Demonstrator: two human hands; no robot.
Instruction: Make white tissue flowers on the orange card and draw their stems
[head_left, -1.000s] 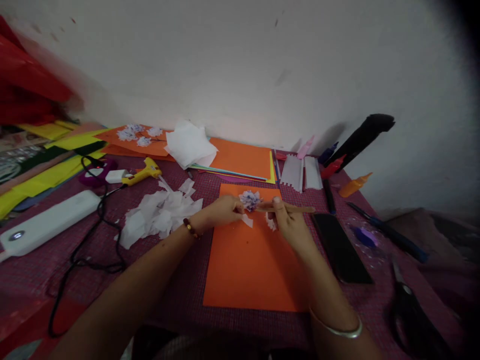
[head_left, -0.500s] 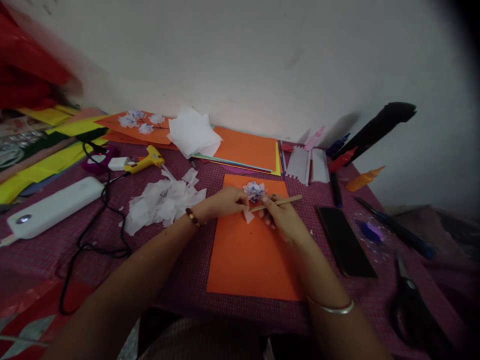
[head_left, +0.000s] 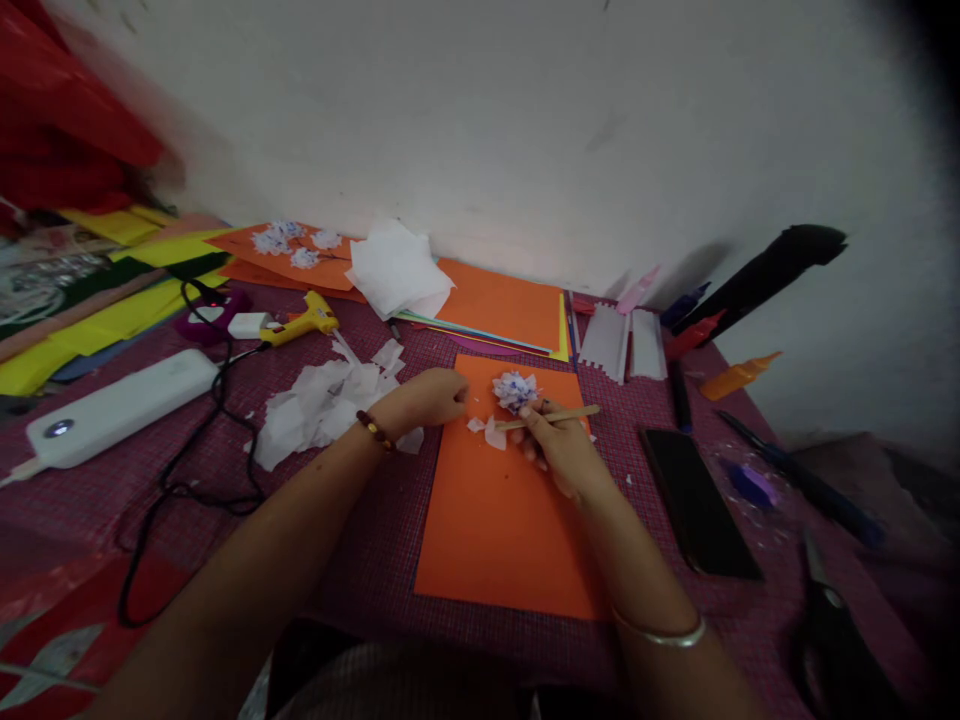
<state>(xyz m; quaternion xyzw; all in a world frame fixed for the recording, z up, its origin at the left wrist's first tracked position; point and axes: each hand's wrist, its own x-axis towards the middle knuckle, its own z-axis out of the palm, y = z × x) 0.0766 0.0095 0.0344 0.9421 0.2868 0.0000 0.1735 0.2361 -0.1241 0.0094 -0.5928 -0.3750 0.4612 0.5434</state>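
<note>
- Right hand (head_left: 559, 445) pinches flat wooden stick (head_left: 581, 413).
- Left hand (head_left: 437, 396) curled; grip unclear.
- Ruffled blue-white flower (head_left: 515, 391), smooth orange sheet (head_left: 502, 530)'s 12 o'clock.
- Crinkled scraps (head_left: 319, 400), sheet's 10 o'clock.

Table (head_left: 379, 540) under a purple checked cloth — an orange sheet (head_left: 499, 530) lies at its middle, a heap of torn white paper (head_left: 319, 405) just left, a white device (head_left: 124, 410) and black cable (head_left: 165, 490) farther left, a yellow glue gun (head_left: 304, 320) behind — at right, a dark phone (head_left: 701, 505) and, nearer, black-handled scissors (head_left: 832, 620)
</note>
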